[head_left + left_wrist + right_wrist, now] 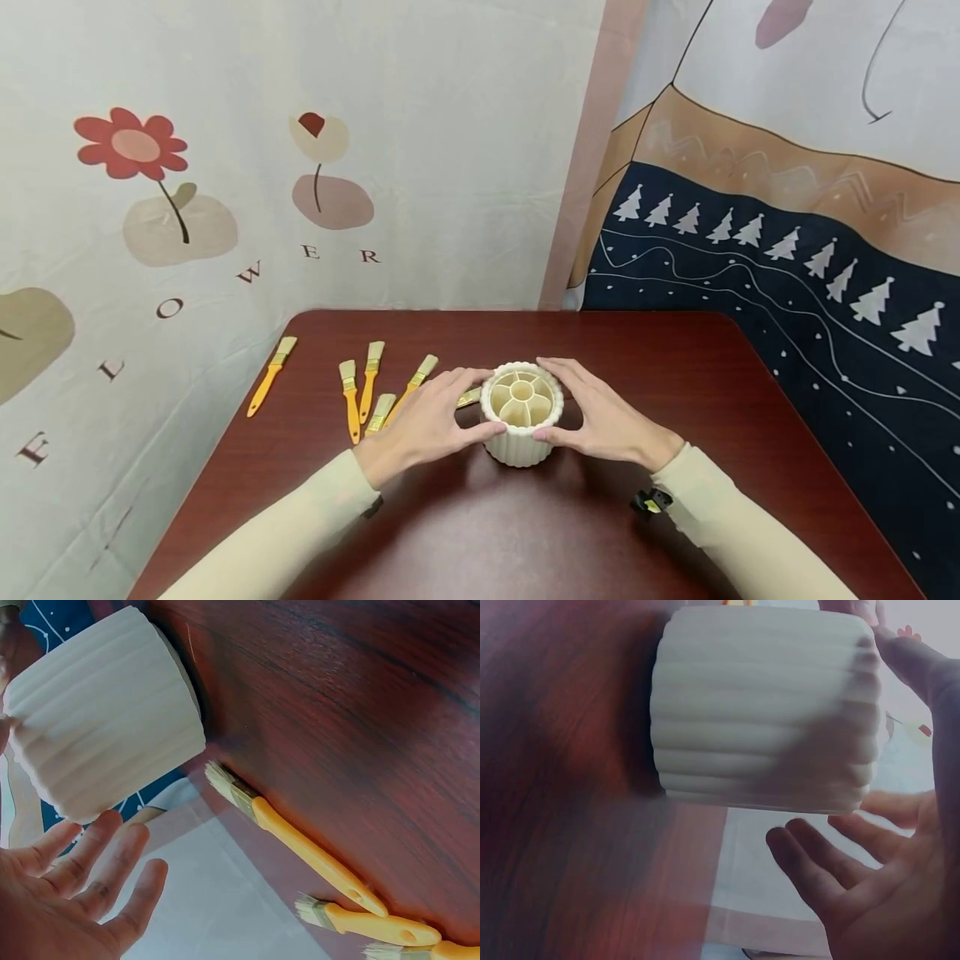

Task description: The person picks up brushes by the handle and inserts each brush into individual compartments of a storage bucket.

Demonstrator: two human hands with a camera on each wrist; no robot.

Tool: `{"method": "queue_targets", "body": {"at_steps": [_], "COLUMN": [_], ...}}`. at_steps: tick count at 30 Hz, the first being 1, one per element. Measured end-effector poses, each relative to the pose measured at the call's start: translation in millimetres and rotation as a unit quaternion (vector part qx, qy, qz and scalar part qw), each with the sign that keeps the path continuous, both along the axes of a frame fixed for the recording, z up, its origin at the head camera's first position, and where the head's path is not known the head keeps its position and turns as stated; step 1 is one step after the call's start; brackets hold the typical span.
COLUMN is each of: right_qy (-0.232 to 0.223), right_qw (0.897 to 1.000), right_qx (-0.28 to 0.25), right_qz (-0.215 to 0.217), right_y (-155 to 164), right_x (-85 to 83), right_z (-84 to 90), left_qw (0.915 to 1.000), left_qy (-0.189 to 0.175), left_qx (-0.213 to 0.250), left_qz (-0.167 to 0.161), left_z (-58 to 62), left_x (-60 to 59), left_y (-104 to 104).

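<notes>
A cream ribbed round holder (519, 447) with petal-shaped compartments stands upright near the middle of the table. On its left side my left hand (429, 422) grips the rim, thumb in front and index finger behind. My right hand (611, 421) grips the opposite side of the rim in the same way. The left wrist view shows the outer fingers (139, 900) of that hand spread below the holder (105, 712). In the right wrist view, some fingers (806, 862) also stand away from the ribbed wall (757, 712). No brush shows inside the compartments.
Several flat paintbrushes with yellow handles lie left of the holder, among them one brush (350, 402) and another brush (371, 379). A separate brush (272, 379) lies near the left table edge. Behind the dark red table (637, 342) hang printed cloths (465, 167).
</notes>
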State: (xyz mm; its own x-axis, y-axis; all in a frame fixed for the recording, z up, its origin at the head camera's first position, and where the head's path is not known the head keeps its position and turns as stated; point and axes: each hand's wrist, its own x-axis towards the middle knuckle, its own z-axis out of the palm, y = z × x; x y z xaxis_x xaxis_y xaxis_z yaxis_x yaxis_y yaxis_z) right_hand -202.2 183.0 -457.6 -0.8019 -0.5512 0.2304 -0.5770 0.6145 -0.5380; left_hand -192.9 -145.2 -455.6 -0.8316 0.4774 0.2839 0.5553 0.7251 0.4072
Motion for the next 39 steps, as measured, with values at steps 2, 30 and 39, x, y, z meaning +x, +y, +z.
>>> {"method": "queue_targets", "body": {"at_steps": [2,30,39], "right_qy": [-0.006,-0.007,-0.002], "right_qw": [1.0,1.0,1.0], "right_qx": [0.001,-0.01,-0.008], "right_qz": [0.008,0.007,0.005], "right_y": [-1,-2,-2], "right_x": [-2.1,-5.7,-5.5], "right_z": [0.3,-5.5,-5.4], "left_qw": [0.9999,0.9915,0.9896], "left_qy": [-0.005,-0.068,-0.09], "left_qx": [0.01,-0.094,-0.086], "left_qz": [-0.004,0.058,0.072], "left_z": [-1.1,-33.5,-34.4], "left_x": [-1.3,-57.7,-61.6], "left_y": [-4,-20,-16]}}
